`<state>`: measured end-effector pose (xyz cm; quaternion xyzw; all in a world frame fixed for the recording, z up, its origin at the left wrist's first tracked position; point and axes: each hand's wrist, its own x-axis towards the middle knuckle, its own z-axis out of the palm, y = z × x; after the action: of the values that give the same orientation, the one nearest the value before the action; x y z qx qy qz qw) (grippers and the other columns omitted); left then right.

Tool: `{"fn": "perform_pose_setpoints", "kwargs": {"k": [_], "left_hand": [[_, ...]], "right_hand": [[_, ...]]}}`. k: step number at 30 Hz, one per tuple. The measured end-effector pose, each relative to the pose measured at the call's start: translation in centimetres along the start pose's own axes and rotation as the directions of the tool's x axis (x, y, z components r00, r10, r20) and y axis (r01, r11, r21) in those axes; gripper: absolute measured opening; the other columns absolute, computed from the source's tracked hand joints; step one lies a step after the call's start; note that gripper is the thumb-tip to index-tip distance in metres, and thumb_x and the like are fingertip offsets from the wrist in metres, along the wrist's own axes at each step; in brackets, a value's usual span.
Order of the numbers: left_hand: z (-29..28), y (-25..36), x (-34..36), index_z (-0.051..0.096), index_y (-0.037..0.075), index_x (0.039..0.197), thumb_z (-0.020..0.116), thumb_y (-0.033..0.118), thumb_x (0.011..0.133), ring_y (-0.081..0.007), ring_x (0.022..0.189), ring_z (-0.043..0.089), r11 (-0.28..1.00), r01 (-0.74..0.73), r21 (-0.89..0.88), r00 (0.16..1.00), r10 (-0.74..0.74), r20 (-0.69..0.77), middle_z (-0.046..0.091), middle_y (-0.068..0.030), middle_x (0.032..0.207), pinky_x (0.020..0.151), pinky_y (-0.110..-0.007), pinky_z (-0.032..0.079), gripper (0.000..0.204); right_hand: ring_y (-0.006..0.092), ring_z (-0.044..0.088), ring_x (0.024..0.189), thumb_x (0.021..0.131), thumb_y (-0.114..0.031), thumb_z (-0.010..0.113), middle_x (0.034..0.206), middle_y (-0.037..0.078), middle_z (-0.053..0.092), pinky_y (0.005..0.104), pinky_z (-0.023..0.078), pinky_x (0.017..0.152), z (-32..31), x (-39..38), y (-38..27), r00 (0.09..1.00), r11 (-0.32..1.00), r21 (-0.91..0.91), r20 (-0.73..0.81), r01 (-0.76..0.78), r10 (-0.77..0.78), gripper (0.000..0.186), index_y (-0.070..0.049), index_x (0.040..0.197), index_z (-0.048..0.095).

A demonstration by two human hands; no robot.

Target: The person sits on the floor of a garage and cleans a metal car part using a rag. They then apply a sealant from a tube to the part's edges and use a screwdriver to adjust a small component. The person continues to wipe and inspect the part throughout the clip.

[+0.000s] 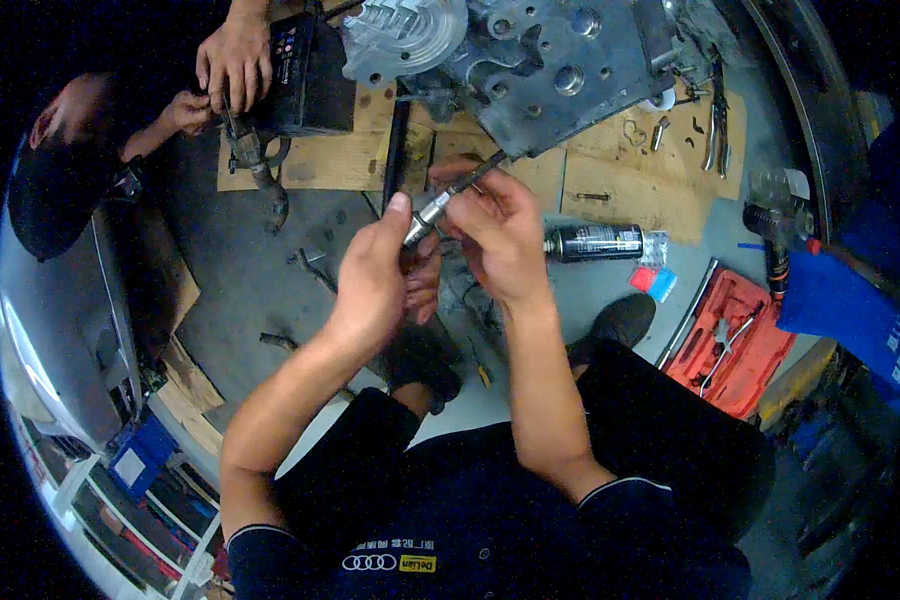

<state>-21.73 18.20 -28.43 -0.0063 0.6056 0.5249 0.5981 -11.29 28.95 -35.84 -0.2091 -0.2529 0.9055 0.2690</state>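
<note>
My left hand [370,270] is closed round a shiny, silver, socket-like metal cylinder [430,213], its thumb lying along the side. From the cylinder's upper end a thin dark rod [480,170] points up and to the right. My right hand [502,235] pinches this rod between thumb and fingers, close to the cylinder. Whether rod and cylinder are one piece I cannot tell. Both hands are held up in front of a large grey metal engine part [570,95] with round holes, whose near corner lies just beyond the rod's tip.
At upper left a co-worker's hand [235,65] works at a metal pipe fitting [255,165] beside a black box [315,95]. Cardboard [660,205] carries pliers [715,130] and small parts. To the right are a black spray can [598,243] and an open red tool case [755,375].
</note>
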Motion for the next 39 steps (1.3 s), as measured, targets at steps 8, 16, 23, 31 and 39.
{"fn": "perform_pose_setpoints", "kwargs": {"k": [8, 16, 23, 31, 39], "left_hand": [[1.0, 0.6, -0.7, 0.058, 0.001, 0.104, 0.058, 0.043, 0.105, -0.0193, 0.06, 0.058, 0.849, -0.262, 0.459, 0.928, 0.352, -0.121, 0.06, -0.0076, 0.078, 0.057, -0.033, 0.05, 0.042], [-0.6, -1.0, -0.4, 0.06, 0.002, 0.119, 0.075, 0.029, 0.092, -0.0384, 0.096, 0.065, 0.238, -0.262, 0.935, 0.798, 0.598, 0.071, 0.063, -0.0181, 0.107, 0.082, -0.047, 0.054, 0.04], [0.4, -1.3, -0.6, 0.061, 0.002, 0.11, 0.061, 0.033, 0.102, -0.0385, 0.069, 0.063, 0.475, -0.41, 0.779, 0.743, 0.669, -0.017, 0.062, -0.0156, 0.08, 0.064, -0.046, 0.053, 0.031], [0.3, 0.9, -1.1, 0.06, 0.006, 0.094, 0.034, 0.054, 0.11, -0.0164, 0.05, 0.049, 0.975, -0.048, 0.216, 0.998, 0.054, -0.025, 0.051, -0.0005, 0.066, 0.049, -0.033, 0.046, 0.057], [1.5, 0.6, -2.3, 0.054, -0.002, 0.119, 0.071, 0.015, 0.097, -0.0176, 0.073, 0.071, 0.67, -0.286, 0.685, 0.871, 0.48, -0.106, 0.071, -0.012, 0.087, 0.064, -0.035, 0.056, 0.033]], "right_hand": [[0.0108, 0.06, 0.076, 0.095, -0.011, 0.07, 0.112, 0.019, 0.074, 0.0244, 0.048, 0.065, -1.6, 0.0, 1.3, 0.997, 0.999, 0.014, 0.062, -0.039, 0.038, 0.03, 0.006, 0.119, 0.066], [0.0164, 0.065, 0.08, 0.093, -0.011, 0.073, 0.111, 0.019, 0.072, 0.0315, 0.056, 0.072, -1.7, -0.9, 1.5, 0.984, 0.997, -0.03, -0.164, -0.07, 0.064, 0.033, 0.007, 0.119, 0.063], [0.0128, 0.063, 0.079, 0.096, -0.022, 0.074, 0.115, 0.016, 0.07, 0.0251, 0.052, 0.069, -1.7, -0.4, 1.2, 1.0, 1.0, 0.025, 0.025, 0.007, -0.007, 0.04, 0.009, 0.119, 0.063], [0.0079, 0.055, 0.065, 0.096, -0.022, 0.074, 0.101, 0.009, 0.072, 0.0219, 0.045, 0.058, -0.8, -0.7, 1.7, 0.996, 0.999, -0.046, -0.08, 0.03, -0.034, 0.031, 0.004, 0.112, 0.065], [0.0132, 0.059, 0.072, 0.095, -0.017, 0.074, 0.089, 0.006, 0.067, 0.0288, 0.049, 0.063, -0.7, -0.3, 2.5, 0.987, 0.996, 0.049, -0.143, 0.08, -0.073, 0.024, 0.001, 0.108, 0.065]]}}
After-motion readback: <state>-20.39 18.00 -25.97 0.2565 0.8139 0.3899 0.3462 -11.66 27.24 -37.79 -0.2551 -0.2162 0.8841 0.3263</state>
